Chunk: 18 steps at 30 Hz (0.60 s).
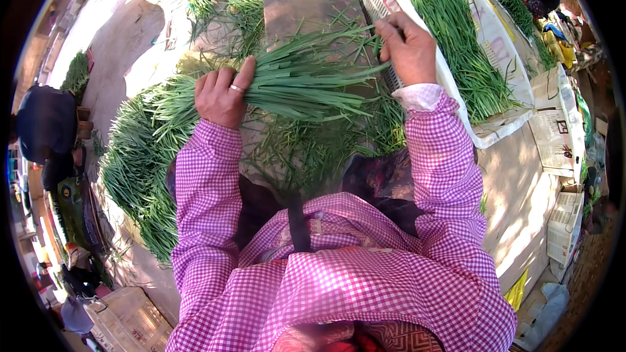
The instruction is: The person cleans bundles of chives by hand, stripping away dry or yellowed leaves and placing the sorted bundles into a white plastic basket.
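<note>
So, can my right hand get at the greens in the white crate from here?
Probably yes. Your right hand looks to be just beside the white crate, whose open top leaves the greens uncovered; only the near rim seems in between.

A produce-packing area, shown by heaped green stalks (138, 168), a filled white crate (503, 132) and other plastic crates (134, 319).

1. Leaf bundle (300, 85), twelve o'clock: smooth, faintly glossy blades.
2. Ring (237, 88), between ten and eleven o'clock: shiny metal.
3. Checked jacket (365, 280), six o'clock: matt woven cloth, softly creased.
4. White crate (505, 132), two o'clock: plastic, perforated walls.
5. Yellow sheet (516, 292), four o'clock: thin, glossy plastic.
6. Floor (512, 186), toward three o'clock: matt, dusty.
</note>
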Each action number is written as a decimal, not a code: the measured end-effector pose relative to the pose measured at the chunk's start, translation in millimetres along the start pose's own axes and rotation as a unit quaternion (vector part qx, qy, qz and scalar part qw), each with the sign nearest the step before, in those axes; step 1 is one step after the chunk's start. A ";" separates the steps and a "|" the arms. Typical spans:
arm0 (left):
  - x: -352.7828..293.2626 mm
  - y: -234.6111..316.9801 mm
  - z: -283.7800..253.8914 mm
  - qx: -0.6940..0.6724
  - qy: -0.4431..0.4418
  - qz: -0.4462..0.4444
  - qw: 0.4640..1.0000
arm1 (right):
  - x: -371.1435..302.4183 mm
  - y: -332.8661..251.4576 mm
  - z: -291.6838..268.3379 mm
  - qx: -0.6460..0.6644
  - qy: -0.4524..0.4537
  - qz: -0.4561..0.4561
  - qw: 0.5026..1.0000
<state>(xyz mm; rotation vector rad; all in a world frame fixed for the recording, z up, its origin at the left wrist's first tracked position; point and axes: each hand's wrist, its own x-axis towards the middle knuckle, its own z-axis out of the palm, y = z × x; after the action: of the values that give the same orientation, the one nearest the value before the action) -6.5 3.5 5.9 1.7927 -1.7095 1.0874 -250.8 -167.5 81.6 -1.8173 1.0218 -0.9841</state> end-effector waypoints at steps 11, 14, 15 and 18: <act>-6.1 -8.6 0.5 0.021 -0.045 -0.074 0.996 | -0.8 -6.1 -25.1 0.141 -0.171 -0.049 0.974; -7.7 -12.6 1.4 0.027 -0.046 -0.081 0.995 | -12.8 -19.5 -20.4 0.007 -0.268 -0.057 0.962; -7.5 -12.6 2.4 0.026 -0.046 -0.083 0.995 | -16.5 -13.7 -12.8 0.000 -0.252 -0.162 0.954; -6.1 -11.2 2.6 0.039 -0.059 -0.085 0.994 | -19.8 -4.9 1.6 -0.146 -0.249 -0.265 0.920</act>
<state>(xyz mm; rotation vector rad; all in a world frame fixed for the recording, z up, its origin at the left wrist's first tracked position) 5.4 7.0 1.8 2.0473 -1.5645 1.0050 -255.4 -147.5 80.7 -2.5017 0.3716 -0.6156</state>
